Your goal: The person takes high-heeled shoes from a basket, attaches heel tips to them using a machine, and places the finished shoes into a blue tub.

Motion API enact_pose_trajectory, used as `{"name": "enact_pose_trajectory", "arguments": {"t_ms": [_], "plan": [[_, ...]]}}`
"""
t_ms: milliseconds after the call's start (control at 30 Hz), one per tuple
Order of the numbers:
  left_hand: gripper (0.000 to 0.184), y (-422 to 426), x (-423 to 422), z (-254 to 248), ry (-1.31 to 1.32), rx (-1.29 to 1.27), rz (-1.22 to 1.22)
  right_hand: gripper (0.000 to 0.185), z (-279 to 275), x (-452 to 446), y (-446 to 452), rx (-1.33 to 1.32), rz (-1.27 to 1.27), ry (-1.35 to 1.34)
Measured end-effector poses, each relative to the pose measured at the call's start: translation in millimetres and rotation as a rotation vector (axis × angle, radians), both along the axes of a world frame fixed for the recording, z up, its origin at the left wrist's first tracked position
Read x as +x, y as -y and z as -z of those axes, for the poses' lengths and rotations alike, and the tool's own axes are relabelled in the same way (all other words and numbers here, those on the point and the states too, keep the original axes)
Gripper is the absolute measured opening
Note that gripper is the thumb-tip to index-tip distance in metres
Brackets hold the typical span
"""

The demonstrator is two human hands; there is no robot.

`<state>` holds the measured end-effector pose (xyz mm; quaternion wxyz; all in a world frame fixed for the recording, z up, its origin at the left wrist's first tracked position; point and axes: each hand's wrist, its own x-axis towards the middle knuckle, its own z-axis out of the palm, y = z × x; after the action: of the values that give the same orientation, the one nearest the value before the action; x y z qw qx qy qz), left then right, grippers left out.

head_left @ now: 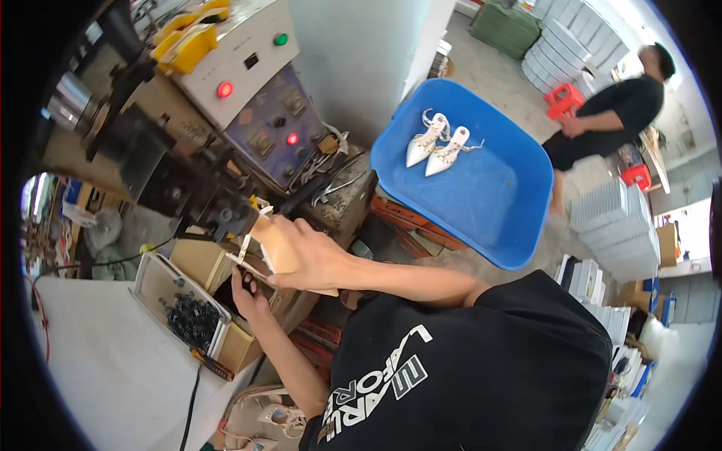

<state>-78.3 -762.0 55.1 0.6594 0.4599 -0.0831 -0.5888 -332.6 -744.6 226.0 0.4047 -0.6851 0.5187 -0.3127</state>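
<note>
Shoe (281,252) at the machine (180,177)

Right hand (316,254) has the shoe gripped by the machine head; left hand (250,296) is curled just below, can't tell if gripping. Looks like lining-up, so I'd say steady aim's needed.

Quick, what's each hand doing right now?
Right hand: closed, holding a curved beige-and-white shoe.
Left hand: fingers curled beside the shoe; whether it grips anything cannot be told.
</note>
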Motion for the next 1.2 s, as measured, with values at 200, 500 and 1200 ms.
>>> {"name": "enact_pose_trajectory", "arguments": {"t_ms": [200, 500, 1200], "plan": [[0.017, 0, 1, -3, 0.016, -0.039, -0.022, 0.099, -2, -3, 3, 0.005, -0.019, 0.022], [0.020, -6, 1, -10, 0.156, 0.003, -0.010, 0.091, 16, -73, -38, -0.031, -0.120, 0.166], [0.024, 62, -85, -140, 1.663, -0.233, 0.099, 0.025, 351, -466, 91, 0.060, 0.694, -0.967]]}}
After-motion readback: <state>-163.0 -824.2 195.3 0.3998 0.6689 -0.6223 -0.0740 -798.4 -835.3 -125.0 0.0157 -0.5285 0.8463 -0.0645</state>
